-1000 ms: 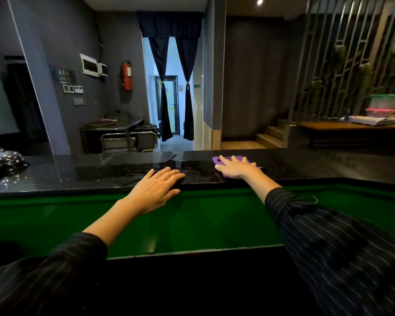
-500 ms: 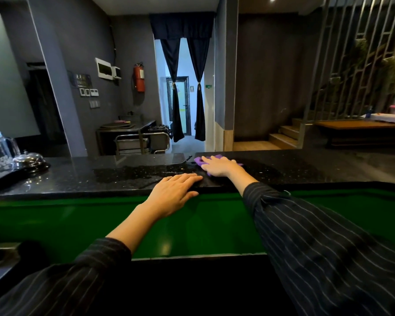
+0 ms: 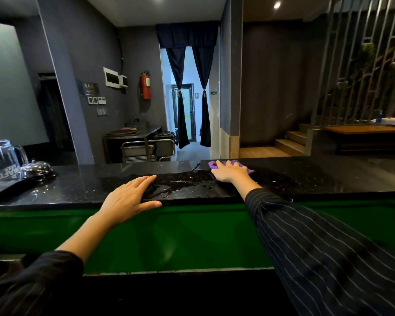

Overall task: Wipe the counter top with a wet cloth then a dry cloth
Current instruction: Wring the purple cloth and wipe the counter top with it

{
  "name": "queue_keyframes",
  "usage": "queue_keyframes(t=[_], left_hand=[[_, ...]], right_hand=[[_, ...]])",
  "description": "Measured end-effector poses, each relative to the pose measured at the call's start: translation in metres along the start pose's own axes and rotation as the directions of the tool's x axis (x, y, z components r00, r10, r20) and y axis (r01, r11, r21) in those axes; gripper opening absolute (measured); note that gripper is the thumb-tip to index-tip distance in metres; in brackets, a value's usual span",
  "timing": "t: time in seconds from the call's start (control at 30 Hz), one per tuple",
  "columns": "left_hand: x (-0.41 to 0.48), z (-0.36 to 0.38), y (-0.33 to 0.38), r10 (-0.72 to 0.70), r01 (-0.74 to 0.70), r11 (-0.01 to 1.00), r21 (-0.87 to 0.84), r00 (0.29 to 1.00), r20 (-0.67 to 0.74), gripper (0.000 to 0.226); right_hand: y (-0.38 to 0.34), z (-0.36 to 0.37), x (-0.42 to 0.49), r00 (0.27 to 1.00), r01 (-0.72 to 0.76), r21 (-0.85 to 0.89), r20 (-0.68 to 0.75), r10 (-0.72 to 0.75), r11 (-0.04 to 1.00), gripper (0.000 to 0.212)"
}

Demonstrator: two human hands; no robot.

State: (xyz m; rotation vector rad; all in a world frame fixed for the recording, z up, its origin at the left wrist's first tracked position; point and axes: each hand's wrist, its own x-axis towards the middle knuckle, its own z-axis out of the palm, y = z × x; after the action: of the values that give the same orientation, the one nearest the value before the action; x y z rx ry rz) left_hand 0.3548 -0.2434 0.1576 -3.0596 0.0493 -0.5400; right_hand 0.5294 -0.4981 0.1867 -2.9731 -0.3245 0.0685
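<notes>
A small purple cloth (image 3: 226,164) lies flattened at the far edge of the glossy black speckled stone counter (image 3: 78,185), mostly hidden under the right hand (image 3: 229,173), pressed on it with fingers spread. The left hand (image 3: 129,199) rests flat and spread on the near edge. Wet streaks (image 3: 180,185) shine between the hands.

— What is seen of the surface (image 3: 317,179)?
— A dark, speckled stone top is shown, with a wet patch (image 3: 180,185) spread across its middle, from the near edge toward the far edge.

— What is laid directly on it?
— A purple cloth (image 3: 214,164) is pressed flat at the far edge under the right hand (image 3: 229,171). The left hand (image 3: 129,197) is laid flat over the near edge. A dark tray (image 3: 16,185) is set at the left end.
</notes>
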Motion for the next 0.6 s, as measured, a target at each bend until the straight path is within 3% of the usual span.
queue_keyframes(t=[0.23, 0.37, 0.5, 0.6], left_hand=[[-0.005, 0.0, 0.002, 0.013, -0.012, 1.0, 0.022, 0.998, -0.068, 0.104], [-0.005, 0.0, 0.004, 0.034, -0.03, 0.999, 0.036, 0.993, -0.114, 0.1], [-0.005, 0.002, 0.003, 0.034, -0.027, 0.998, 0.049, 0.989, -0.147, 0.106], [-0.004, 0.002, 0.002, 0.023, -0.017, 0.999, 0.048, 0.989, -0.144, 0.107]], right_hand=[[-0.037, 0.008, 0.03, 0.977, 0.206, -0.019, 0.063, -0.204, 0.978, 0.062], [-0.024, -0.003, 0.036, 0.937, 0.297, 0.093, 0.165, -0.309, 0.95, 0.055], [-0.019, -0.01, 0.05, 0.951, 0.239, 0.13, 0.167, -0.259, 0.962, 0.052], [-0.02, 0.0, 0.092, 0.958, 0.189, 0.068, 0.206, -0.199, 0.98, 0.068]])
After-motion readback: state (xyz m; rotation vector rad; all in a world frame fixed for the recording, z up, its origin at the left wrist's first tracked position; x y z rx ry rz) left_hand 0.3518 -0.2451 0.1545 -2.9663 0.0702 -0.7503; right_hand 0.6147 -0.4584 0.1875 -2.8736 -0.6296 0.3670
